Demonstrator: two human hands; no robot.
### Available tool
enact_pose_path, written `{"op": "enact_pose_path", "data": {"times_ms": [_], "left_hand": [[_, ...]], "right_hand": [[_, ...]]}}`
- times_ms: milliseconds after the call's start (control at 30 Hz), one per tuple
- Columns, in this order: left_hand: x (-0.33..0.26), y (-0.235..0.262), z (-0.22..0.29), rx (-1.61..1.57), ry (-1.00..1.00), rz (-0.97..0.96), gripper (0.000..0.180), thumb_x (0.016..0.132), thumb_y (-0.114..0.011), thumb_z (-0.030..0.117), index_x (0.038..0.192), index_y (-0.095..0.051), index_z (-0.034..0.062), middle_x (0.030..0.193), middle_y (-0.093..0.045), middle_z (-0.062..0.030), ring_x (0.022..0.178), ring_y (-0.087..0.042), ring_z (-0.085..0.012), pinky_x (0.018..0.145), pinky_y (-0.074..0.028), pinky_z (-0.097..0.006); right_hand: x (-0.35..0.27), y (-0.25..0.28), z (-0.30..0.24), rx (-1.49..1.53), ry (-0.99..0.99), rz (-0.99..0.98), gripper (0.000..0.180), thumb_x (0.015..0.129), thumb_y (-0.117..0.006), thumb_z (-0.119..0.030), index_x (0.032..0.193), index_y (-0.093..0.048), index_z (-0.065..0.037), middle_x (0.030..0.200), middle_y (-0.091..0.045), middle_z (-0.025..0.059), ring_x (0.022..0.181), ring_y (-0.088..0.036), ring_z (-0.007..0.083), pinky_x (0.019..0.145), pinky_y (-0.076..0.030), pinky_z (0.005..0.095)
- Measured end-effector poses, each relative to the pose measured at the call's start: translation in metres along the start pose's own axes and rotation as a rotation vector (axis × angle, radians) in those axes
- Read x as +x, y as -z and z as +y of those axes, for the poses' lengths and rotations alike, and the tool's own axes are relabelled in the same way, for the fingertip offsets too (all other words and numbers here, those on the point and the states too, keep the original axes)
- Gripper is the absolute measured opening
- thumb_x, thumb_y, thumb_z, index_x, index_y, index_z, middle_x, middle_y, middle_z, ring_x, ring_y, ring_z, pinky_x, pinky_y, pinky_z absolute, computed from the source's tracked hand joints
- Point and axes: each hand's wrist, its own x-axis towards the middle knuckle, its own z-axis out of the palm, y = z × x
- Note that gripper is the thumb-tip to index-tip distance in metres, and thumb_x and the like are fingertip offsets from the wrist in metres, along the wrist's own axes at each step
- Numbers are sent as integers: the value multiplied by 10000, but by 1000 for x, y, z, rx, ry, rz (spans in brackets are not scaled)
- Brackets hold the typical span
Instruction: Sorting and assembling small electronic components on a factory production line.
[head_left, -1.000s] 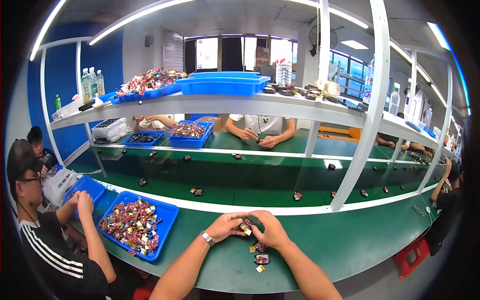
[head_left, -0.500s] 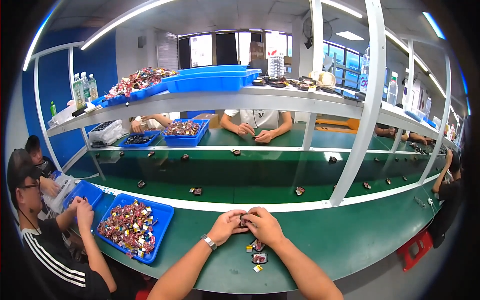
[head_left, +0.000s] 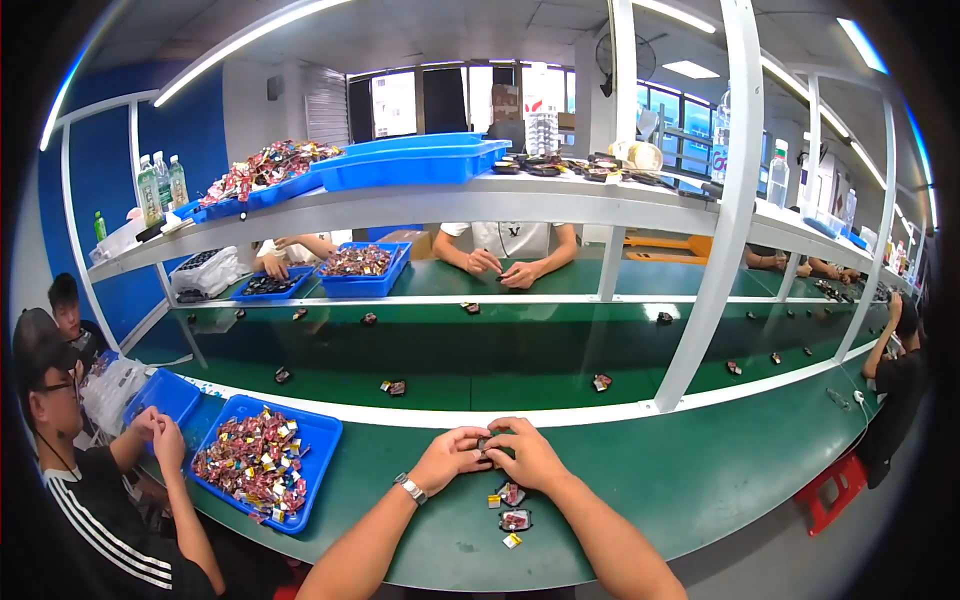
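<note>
Between the fingertips of both hands I pinch a small dark casing, partly covered by the fingers. My left hand, with a watch at the wrist, closes on its left side. From the other side, my right hand curls its thumb and fingers over it. Just below my hands, two small black casings with reddish boards inside lie on the green table, an upper one and a lower one. Each has a yellow-and-white tab next to it, the nearer tab being closest to me.
Left of my arms stands a blue tray heaped with reddish boards. Beside it sits a co-worker. Beyond a white ledge, small pieces lie on a green belt. A white shelf post rises at right; a red stool stands lower right.
The view has shifted slightly. My hands stay together on the dark casing, with only small finger movement. The co-worker at left has brought both hands closer together.
</note>
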Motion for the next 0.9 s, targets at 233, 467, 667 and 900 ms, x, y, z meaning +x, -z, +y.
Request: {"op": "enact_pose_path", "data": {"times_ms": [233,467,667,900], "left_hand": [[0,-1,0,15,-11,-17,342,938,-482,-36,1277,-468,5,1214,-578,-111,1109,-596,-206,970,-525,-380],[2,2,-4,19,-6,-22,268,972,-480,35,1240,-487,14,1182,-583,-107,1085,-604,-190,953,-533,-393],[1,2,-2,-45,7,-14,260,974,-498,63,1230,-494,20,1149,-574,-99,1071,-602,-199,947,-534,-394],[0,7,-5,-112,21,-24,252,978,-478,62,1227,-497,27,1182,-556,-106,1115,-578,-215,969,-517,-409]], "right_hand": [[0,-2,-4,16,-14,6,124,831,-655,-159,896,-702,-65,1218,-571,87,1157,-518,276,971,-447,369],[-3,0,-4,63,34,-27,145,817,-669,-168,916,-708,-70,1205,-573,76,1168,-509,264,980,-441,364],[-3,-7,-9,14,-16,82,136,814,-691,-176,915,-727,-92,1148,-600,42,1133,-530,254,952,-457,357],[-3,-15,-8,128,-17,148,133,783,-717,-133,909,-735,-97,1109,-629,70,1088,-567,265,937,-468,374]]}}
